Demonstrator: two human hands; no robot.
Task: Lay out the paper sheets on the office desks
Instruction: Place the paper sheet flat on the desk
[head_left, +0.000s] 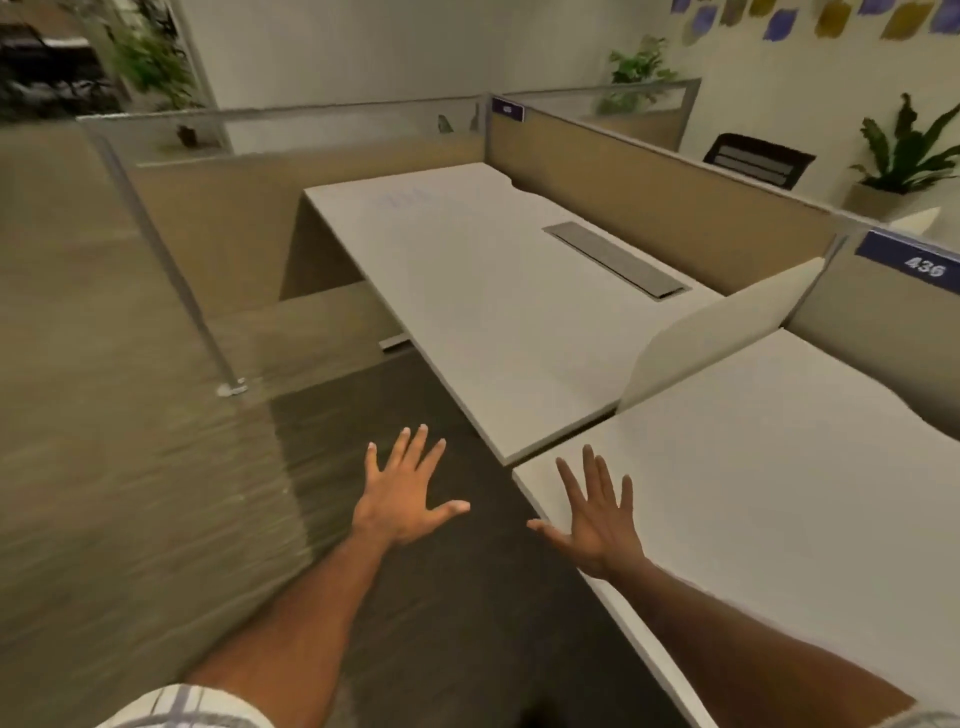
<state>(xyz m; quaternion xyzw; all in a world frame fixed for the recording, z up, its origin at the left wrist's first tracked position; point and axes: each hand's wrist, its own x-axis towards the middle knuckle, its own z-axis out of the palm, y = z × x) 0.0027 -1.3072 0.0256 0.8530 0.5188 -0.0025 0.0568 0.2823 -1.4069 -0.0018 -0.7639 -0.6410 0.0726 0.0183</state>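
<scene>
**Both hands empty, no sheets in sight**

The left hand (402, 496) and right hand (597, 514) are both spread flat with fingers apart, holding nothing, low in the centre of the frame. The left hovers over dark carpet; the right sits over the corner of the near desk (779, 467) at lower right. No paper sheet can be made out anywhere, bar a faint bluish smudge on the far desk (467, 270), too blurred to call. The right hand is nearer both desktops, whose long axes run toward upper left.
</scene>
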